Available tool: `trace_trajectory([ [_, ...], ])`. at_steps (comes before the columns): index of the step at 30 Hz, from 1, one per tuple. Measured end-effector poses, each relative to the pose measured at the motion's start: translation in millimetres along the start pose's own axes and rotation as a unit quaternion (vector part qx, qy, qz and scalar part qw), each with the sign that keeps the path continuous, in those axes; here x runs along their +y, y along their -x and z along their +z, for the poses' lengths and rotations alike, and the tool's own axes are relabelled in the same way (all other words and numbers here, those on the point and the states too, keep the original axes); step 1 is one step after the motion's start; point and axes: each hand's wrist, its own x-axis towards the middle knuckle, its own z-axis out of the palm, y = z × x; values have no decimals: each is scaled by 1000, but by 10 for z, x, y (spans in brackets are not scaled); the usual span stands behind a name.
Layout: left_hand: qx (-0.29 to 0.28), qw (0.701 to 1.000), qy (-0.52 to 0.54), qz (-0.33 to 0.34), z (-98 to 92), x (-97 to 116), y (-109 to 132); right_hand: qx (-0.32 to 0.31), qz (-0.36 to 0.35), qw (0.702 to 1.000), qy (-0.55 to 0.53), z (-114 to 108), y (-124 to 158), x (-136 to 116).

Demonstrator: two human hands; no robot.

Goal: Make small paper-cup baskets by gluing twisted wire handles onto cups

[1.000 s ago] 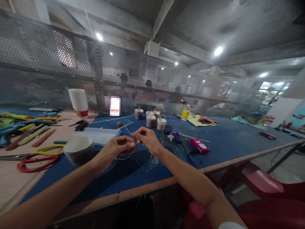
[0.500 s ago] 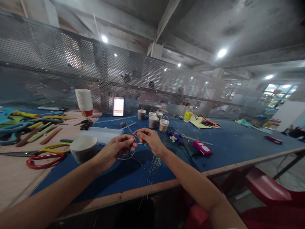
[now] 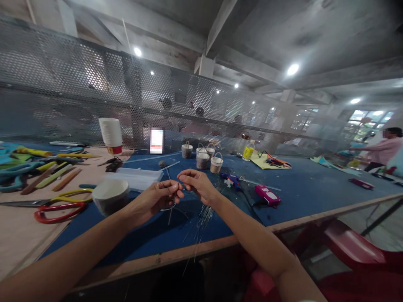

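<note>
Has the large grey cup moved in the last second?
No; the large grey cup sits at the same spot near the left edge of the blue tabletop.

held strand: matt; wire or cord, i can't tell from here
loose wires: shiny metal
bowl: rough outside, smooth inside
scissors: metal blades, glossy handles
chair: glossy plastic

Looks like a craft wkshop: long blue table w/ big scissors, glue gun, little baskets & paper cups. Bare concrete ceiling, bright lights, metal wall w/ holes.
</note>
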Motion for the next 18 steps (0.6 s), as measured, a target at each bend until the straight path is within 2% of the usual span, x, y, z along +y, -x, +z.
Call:
trace_trajectory([
  [4, 19, 999, -34, 0, 22, 23, 20, 4, 3, 1000, 6, -2, -4, 8],
  [10, 52, 990, -110, 66, 40, 43, 42, 10, -2, 999, 38, 17, -17, 47],
  [14, 31, 991, -119, 57, 29, 57, 46, 18, 0, 999, 51, 19, -26, 57],
  [18, 29, 996, -83, 34, -5, 55, 39, 36, -13, 998, 54, -6, -44, 78],
])
